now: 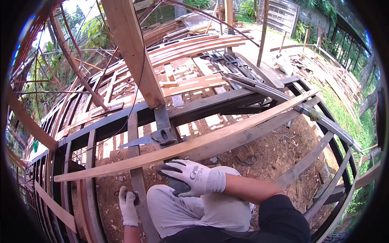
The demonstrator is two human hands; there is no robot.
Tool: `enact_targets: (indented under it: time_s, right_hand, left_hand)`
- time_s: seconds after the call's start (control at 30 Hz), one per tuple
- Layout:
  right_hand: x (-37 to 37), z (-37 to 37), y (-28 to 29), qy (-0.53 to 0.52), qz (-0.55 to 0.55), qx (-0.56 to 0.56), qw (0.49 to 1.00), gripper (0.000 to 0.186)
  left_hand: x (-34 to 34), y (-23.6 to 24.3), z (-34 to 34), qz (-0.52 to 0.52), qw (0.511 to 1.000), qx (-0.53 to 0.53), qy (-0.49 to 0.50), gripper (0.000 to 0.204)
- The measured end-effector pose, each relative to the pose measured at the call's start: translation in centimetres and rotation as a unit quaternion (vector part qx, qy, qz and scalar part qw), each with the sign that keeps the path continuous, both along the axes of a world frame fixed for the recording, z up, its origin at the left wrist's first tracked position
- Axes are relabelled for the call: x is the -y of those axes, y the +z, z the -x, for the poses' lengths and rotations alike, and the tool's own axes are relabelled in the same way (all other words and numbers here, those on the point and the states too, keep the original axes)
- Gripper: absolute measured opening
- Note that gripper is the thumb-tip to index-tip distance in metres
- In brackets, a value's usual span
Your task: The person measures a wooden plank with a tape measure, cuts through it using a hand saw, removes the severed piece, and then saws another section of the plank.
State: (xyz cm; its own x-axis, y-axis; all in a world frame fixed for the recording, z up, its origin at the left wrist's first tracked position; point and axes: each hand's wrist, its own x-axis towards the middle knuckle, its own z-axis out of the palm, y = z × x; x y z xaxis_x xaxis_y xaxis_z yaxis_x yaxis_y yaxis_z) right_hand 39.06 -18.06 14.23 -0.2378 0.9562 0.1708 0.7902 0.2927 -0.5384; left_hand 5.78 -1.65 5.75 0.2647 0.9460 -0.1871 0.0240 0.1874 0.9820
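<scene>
My right hand (190,178), in a white work glove with a dark palm, is above my knee with its fingers stretched out, holding nothing. It is just below a long pale wooden board (190,143) that lies slantwise across the frame beams. My left hand (129,205), gloved too, is lower left beside a narrow timber (142,198). Its fingers are curled; a dark patch at the palm may be glove coating or a small thing. Beyond the board a handsaw (139,141) with a dark handle rests across a beam.
A thick upright wooden post (135,52) stands ahead. Dark frame beams (210,106) surround open gaps above dirt strewn with wood chips. A bundle of dark metal bars (324,121) crosses at the right. Stacked boards (190,46) and scrap wood (332,77) lie farther off. A thin dark cable (130,115) hangs by the post.
</scene>
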Motion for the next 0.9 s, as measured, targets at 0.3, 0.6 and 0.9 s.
enact_targets:
  time_s: [0.3, 0.6, 0.9]
  right_hand:
    - [-1.6, -0.8, -1.7, 0.032, -0.034, 0.026, 0.999, 0.089]
    - [-4.0, 0.3, -3.7, 0.021, 0.018, -0.015, 1.000, 0.090]
    - [-4.3, -0.9, -2.4, -0.001, 0.084, -0.043, 0.996, 0.086]
  left_hand:
    - [5.0, 6.4, -16.5, 0.019, 0.929, 0.061, -0.365, 0.046]
    - [6.3, 3.9, -12.0, 0.027, 0.973, 0.029, -0.229, 0.022]
    - [4.8, 6.6, -9.3, -0.059, 0.960, -0.004, -0.273, 0.020]
